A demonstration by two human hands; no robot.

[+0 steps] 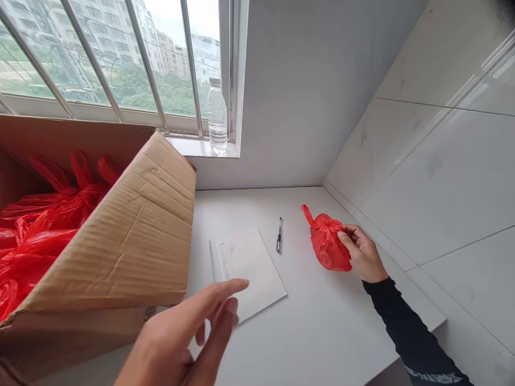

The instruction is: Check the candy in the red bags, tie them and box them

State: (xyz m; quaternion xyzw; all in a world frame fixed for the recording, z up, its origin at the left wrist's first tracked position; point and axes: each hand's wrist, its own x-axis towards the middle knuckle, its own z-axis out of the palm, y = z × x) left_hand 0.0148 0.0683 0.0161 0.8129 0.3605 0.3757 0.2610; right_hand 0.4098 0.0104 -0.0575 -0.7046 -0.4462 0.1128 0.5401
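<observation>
My right hand (pixel 361 249) grips the knotted top of a small red plastic bag (pixel 329 252) between thumb and fingers. The bag is tied, bulges with contents I cannot make out, and is over the right part of the white tabletop. In the foreground my left hand (pixel 189 327) is raised with its index finger stretched out and nothing held. Beyond its fingertips lies a white notebook (pixel 253 268) with small writing along its left side. A black pen (pixel 279 235) rests between the notebook and the bag.
To the left stands an open cardboard box (pixel 153 230) with several tied red plastic bags (pixel 52 220) inside. A clear water bottle (pixel 218 120) stands on the windowsill beside a barred window. A tiled wall (pixel 450 177) bounds the white table (pixel 306 327) at right.
</observation>
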